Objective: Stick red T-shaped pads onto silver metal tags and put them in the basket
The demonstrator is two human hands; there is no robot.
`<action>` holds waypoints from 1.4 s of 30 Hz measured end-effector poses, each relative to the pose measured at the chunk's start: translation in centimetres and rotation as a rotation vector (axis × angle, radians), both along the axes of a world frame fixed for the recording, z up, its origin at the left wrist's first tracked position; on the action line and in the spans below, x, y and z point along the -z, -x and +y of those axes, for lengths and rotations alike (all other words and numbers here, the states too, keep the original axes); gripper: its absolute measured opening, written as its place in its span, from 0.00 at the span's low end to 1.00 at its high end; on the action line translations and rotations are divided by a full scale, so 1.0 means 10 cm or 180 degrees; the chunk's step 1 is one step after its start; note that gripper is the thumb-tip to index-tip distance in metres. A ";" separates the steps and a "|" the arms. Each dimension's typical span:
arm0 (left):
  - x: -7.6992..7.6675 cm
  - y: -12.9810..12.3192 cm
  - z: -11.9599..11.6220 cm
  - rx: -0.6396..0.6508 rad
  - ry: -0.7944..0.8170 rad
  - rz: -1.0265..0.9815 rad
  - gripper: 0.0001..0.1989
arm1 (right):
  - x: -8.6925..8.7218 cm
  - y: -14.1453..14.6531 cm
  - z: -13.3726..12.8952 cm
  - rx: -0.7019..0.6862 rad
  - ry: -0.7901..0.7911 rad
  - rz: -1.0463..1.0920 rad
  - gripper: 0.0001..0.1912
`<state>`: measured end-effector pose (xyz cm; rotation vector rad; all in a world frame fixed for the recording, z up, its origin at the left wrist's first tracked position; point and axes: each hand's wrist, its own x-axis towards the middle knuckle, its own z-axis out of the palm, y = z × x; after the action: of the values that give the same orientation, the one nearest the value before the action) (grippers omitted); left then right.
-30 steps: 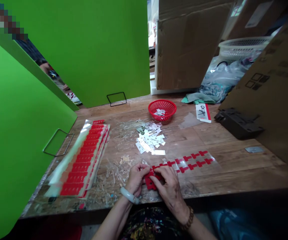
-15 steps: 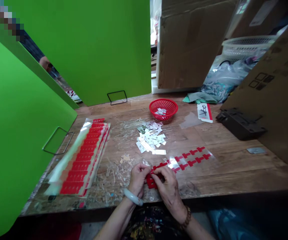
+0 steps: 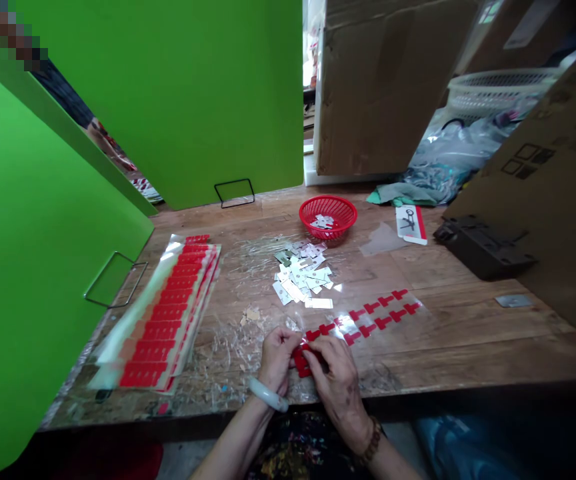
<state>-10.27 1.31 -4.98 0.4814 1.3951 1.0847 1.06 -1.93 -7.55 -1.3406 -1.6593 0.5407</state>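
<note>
Close to the table's front edge, my left hand (image 3: 277,357) and my right hand (image 3: 337,373) meet over a small flat red piece (image 3: 303,365). Thumb and fingers of both hands are closed on it, and the fingertips hide part of it. Just beyond my hands, a clear film strip (image 3: 338,331) with two rows of red T-shaped pieces (image 3: 383,323) runs off to the right; its near end passes under my fingers. Farther back is a loose pile of small silvery-white plates (image 3: 301,275).
A red basket (image 3: 328,232) holding similar plates stands behind the pile. Layered red-printed sheets (image 3: 155,320) lie to the left. A dark metal block (image 3: 485,248) and a printed card (image 3: 411,224) are at right. Green panels (image 3: 193,100) and a cardboard box (image 3: 368,87) enclose the back.
My right thumb and fingers have shifted slightly over the red piece, and more of it shows. My left hand stays almost where it was.
</note>
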 end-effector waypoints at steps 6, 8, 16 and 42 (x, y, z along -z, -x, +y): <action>0.00 0.00 0.01 -0.0018 0.0011 -0.0006 0.10 | -0.01 0.03 0.03 -0.0014 0.0176 0.0261 0.05; -0.01 0.00 0.01 -0.0020 0.0017 0.0006 0.10 | -0.01 0.04 0.03 -0.0124 0.0202 0.0388 0.06; 0.00 0.00 0.03 0.0005 0.0060 0.0059 0.10 | 0.04 0.03 0.01 -0.0112 0.0278 0.0573 0.04; -0.06 0.15 0.12 0.0707 -0.0438 0.1205 0.09 | -0.22 -0.18 -0.11 -0.0634 0.0049 0.0952 0.06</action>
<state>-11.79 2.50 -4.42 0.9582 1.5541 0.9416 2.85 -3.03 -5.36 -1.0514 -1.5484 0.8302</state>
